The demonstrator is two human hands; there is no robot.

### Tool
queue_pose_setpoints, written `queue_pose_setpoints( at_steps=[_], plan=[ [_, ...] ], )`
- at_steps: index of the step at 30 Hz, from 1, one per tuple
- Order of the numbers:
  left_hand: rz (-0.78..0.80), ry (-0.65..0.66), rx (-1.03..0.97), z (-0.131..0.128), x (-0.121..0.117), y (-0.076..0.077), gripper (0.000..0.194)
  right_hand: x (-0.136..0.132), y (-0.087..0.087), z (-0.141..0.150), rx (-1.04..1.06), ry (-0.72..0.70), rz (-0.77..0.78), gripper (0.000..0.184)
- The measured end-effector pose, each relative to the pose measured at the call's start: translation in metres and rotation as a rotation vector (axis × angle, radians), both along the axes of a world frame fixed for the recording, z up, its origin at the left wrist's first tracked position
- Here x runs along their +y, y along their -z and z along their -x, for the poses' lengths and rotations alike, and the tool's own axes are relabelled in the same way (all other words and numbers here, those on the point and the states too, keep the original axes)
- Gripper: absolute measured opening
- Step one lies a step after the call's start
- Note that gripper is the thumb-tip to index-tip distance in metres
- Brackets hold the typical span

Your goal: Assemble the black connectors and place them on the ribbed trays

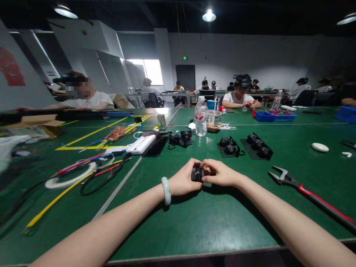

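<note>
Between both hands, just above the green table, is a black ribbed round fitting (197, 174). My left hand (184, 178), with a pale bangle at the wrist, is closed around its left side. The fingers and thumb of my right hand (218, 172) are closed on its right side. Part of the fitting is hidden by the fingers. Beyond the hands lie similar black fittings on a dark ribbed mat (257, 146), and more on a second mat (229, 147). A loose group of black parts (182, 138) lies farther left, with a black ring (171, 147) beside it.
An adjustable wrench (303, 190) with red and black handles lies at right. A water bottle (201, 116) stands beyond the hands. Cables (108, 171), a white tape roll (51, 182) and a white power bank (141, 144) lie left. People sit across the table.
</note>
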State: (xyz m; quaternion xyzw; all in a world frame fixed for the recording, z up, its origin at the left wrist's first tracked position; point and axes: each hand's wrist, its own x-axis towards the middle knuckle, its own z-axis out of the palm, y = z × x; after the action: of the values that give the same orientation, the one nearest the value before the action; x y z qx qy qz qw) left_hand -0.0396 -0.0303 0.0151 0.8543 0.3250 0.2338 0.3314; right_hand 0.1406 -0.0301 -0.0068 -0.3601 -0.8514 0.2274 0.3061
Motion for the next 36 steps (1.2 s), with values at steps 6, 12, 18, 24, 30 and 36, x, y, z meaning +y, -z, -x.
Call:
queue_pose_setpoints(
  at_steps=[6,12,18,24,30,36],
  plan=[
    [0.001,0.005,-0.001,-0.0030,-0.0010,-0.0005,0.046,0.0008,-0.0001,-0.0026,0.024,-0.014,0.027,0.025],
    [-0.013,-0.019,0.002,-0.0017,-0.0020,-0.0002,0.046,0.0016,0.0001,-0.0006,0.032,-0.004,0.052,0.023],
    [-0.002,-0.022,0.020,-0.0009,-0.0020,0.0001,0.047,0.0024,0.0012,0.0006,0.042,-0.001,0.078,0.019],
    [0.017,-0.018,0.014,-0.0016,-0.0019,0.0011,0.046,0.0037,0.0004,0.0005,0.032,0.022,0.090,0.015],
    [-0.018,-0.053,0.044,-0.0004,-0.0002,0.0011,0.048,0.0048,-0.0009,0.0018,0.008,0.056,0.082,0.016],
    [-0.035,-0.079,0.040,-0.0004,0.0004,0.0009,0.050,0.0053,0.0021,0.0000,0.078,0.057,0.191,0.018]
  ],
)
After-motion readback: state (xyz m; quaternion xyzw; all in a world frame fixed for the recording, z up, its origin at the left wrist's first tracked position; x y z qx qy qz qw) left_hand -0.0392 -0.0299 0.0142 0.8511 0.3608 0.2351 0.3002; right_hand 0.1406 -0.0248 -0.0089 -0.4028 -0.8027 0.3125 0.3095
